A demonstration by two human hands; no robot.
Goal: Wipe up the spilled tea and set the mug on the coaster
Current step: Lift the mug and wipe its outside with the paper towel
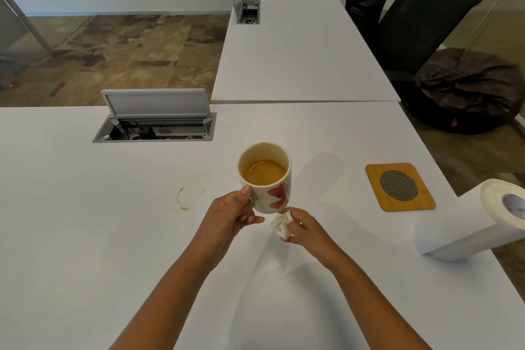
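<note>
The left hand (233, 214) grips a white mug (265, 176) with red butterfly shapes on its side, thumb up near the rim and fingers curled round the lower wall, holding it clear above the white desk (85, 236). The mug sits upright and is roughly half full of milky brown tea. The right hand (302, 229) pinches a crumpled white tissue (281, 224) between its fingers, with the wad touching the underside edge of the mug's base. To the left of the mug, on the desk surface, lies a thin brown tea ring (187, 198), a partial arc with a darker blot at its lower end. To the right, well apart from the mug, a square bamboo coaster (400, 186) with a dark round mesh centre lies flat on the desk. Nearer the right edge, a paper towel roll (471, 221) lies on its side. Behind the mug, an open cable hatch (154, 122) is set into the desk, its lid tilted up.
</note>
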